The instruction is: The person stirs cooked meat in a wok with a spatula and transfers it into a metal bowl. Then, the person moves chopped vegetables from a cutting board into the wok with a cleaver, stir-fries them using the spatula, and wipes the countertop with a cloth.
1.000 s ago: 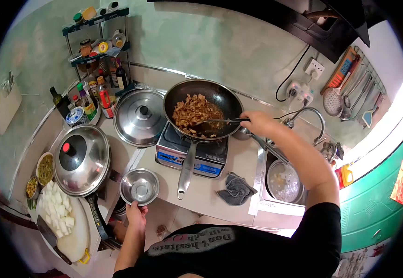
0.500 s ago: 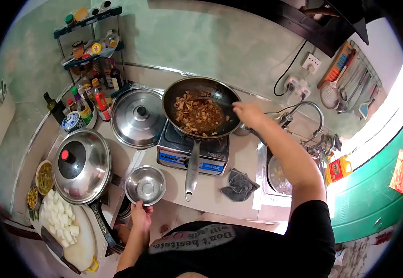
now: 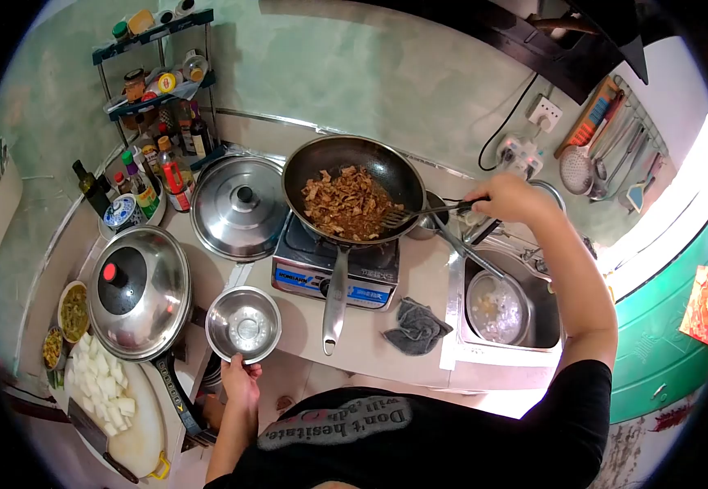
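My right hand (image 3: 507, 198) grips the handle of a slotted spatula (image 3: 395, 218). The spatula's head rests among chopped brown pieces of food (image 3: 346, 200) in a dark frying pan (image 3: 403, 175). The pan sits on a portable gas stove (image 3: 334, 281), its steel handle pointing toward me. Below and left of the stove, my left hand (image 3: 241, 380) pinches the near rim of a shiny metal bowl (image 3: 244, 324), held in front of the counter edge. No food is visible in the bowl.
A steel lid (image 3: 228, 220) lies left of the stove. A lidded pan (image 3: 154, 306) stands nearer me, beside a cutting board (image 3: 146, 424) with white chunks and a knife (image 3: 93, 432). Right of the stove are a grey cloth (image 3: 419, 328) and a sink (image 3: 545, 326).
My right hand has moved right and away from over the pan, so the spatula now shows clearly. The food has been pushed about. The bowl has shifted slightly left.
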{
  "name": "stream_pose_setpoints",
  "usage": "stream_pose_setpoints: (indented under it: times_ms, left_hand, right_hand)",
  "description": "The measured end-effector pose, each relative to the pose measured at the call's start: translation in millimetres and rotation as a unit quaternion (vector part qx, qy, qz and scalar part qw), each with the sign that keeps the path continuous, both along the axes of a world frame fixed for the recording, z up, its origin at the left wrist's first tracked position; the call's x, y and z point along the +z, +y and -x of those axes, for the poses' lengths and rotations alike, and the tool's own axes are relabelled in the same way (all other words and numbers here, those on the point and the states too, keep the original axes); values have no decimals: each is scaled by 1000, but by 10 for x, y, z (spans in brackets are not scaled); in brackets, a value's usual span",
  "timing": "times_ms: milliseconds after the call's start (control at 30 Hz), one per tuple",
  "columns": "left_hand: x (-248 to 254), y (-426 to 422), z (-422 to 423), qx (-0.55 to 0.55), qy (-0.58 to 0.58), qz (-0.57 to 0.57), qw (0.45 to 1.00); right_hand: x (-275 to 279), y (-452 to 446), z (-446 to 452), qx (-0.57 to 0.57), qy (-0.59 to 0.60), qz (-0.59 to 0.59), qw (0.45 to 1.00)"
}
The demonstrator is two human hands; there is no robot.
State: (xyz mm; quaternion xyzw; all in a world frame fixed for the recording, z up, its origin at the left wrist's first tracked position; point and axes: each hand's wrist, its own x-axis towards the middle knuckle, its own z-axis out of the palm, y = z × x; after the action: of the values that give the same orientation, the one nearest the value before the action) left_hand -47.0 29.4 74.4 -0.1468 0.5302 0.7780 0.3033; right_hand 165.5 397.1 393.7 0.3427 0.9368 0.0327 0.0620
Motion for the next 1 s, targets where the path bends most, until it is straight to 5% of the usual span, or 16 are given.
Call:
stream_pose_setpoints:
  times_ms: [233, 400, 600, 767, 1000]
  left_hand:
    - [97, -10, -4, -15, 35, -7, 999]
    - [277, -59, 26, -20, 56, 40, 997]
    - [360, -31, 38, -31, 84, 45, 995]
    - [417, 13, 82, -42, 94, 47, 994]
    - [825, 106, 222, -54, 119, -8, 991]
  right_hand:
    - [-712, 202, 111, 43, 97, 86, 991]
    - [-138, -77, -38, -59, 86, 90, 990]
    - [-70, -140, 32, 1, -24, 107, 994]
    - [-1134, 75, 462, 15, 114, 97, 989]
    - [-1479, 178, 701, -14, 164, 51, 985]
